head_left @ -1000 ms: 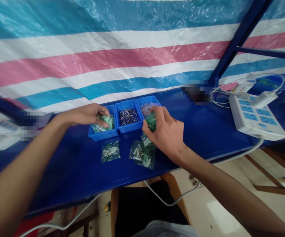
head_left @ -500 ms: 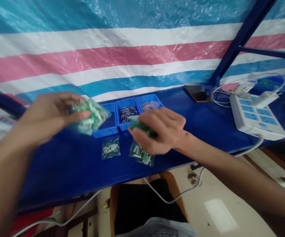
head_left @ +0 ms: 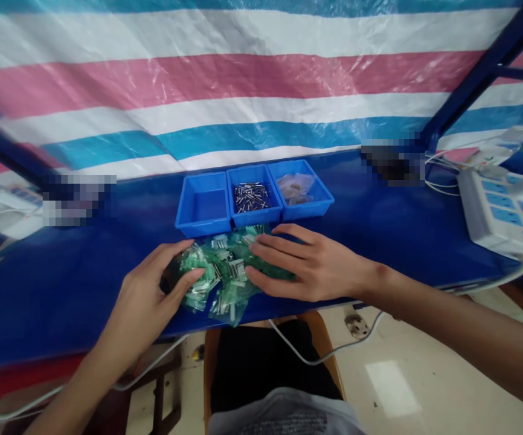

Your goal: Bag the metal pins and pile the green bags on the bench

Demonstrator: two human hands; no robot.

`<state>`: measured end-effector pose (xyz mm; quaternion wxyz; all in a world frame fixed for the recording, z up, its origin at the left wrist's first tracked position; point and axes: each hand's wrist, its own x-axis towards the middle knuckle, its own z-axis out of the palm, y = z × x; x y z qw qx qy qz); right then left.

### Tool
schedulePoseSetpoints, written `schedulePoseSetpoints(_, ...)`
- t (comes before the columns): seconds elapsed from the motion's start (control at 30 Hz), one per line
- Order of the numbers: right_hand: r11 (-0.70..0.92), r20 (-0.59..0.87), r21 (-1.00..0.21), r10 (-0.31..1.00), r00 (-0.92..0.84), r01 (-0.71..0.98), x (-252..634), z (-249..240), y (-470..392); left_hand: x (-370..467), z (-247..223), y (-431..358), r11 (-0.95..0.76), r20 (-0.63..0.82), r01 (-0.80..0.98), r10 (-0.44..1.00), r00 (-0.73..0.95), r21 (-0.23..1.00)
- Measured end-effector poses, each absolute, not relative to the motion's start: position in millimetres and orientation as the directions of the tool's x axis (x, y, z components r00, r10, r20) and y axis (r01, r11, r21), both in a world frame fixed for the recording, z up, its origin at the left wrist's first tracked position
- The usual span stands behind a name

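A heap of small green plastic bags (head_left: 225, 272) holding metal parts lies near the front edge of the blue table (head_left: 379, 229). My left hand (head_left: 153, 296) rests on the heap's left side, fingers curled against the bags. My right hand (head_left: 302, 263) lies flat on the heap's right side, fingers spread. Behind the heap stand three joined blue bins: the left bin (head_left: 202, 208) is empty, the middle bin (head_left: 252, 199) holds loose metal pins, the right bin (head_left: 302, 190) holds a few clear bags.
A white power strip (head_left: 501, 211) with cables sits at the right end of the table. A striped tarp hangs behind. A blue frame post (head_left: 470, 78) slants up at the right. A white cable (head_left: 316, 356) hangs below the table edge.
My left hand lifted the green bags out of the left bin and brought them down to the table front. My right hand came onto the same heap. The camera tilted down.
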<state>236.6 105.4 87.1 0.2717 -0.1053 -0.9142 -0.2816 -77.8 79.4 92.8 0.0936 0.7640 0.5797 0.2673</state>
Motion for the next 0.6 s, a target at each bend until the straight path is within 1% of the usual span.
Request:
schedulePoseSetpoints(0.13, 0.847, 0.473, 0.331, 0.232, -0.85, 0.416, 257.3, 78.0, 91.9, -65.5, 86.7, 65.6, -0.474, 0.564, 0.849, 0.777, 0.279, 0.233)
schedulePoseSetpoints(0.2, 0.841, 0.424, 0.268, 0.335, -0.841, 0.47, 263.6, 75.0, 84.0, -61.3, 84.7, 52.2, -0.545, 0.633, 0.824, 0.695, 0.341, 0.154)
schedulePoseSetpoints(0.23, 0.834, 0.412, 0.24, 0.376, -0.83, 0.497, 265.6, 74.0, 79.6, -59.8, 82.9, 44.3, -0.579, 0.627, 0.807, 0.673, 0.392, 0.117)
schedulePoseSetpoints(0.33, 0.82, 0.404, 0.151, 0.458, -0.792, 0.552, 267.0, 72.3, 67.8, -55.1, 71.6, 23.8, -0.644, 0.497, 0.765, 0.658, 0.566, -0.019)
schedulePoseSetpoints(0.4, 0.833, 0.398, 0.097, 0.469, -0.788, 0.545, 264.7, 71.0, 63.7, -49.1, 62.0, 19.1, -0.632, 0.442, 0.77, 0.669, 0.597, -0.082)
schedulePoseSetpoints(0.5, 0.851, 0.365, 0.063, 0.466, -0.806, 0.521, 260.6, 68.0, 64.6, -34.8, 54.6, 27.5, -0.599, 0.436, 0.794, 0.69, 0.578, -0.105)
schedulePoseSetpoints(0.6, 0.832, 0.38, 0.067, 0.49, -0.785, 0.551, 259.2, 64.9, 64.9, -26.9, 54.7, 35.0, -0.593, 0.456, 0.802, 0.696, 0.555, -0.071)
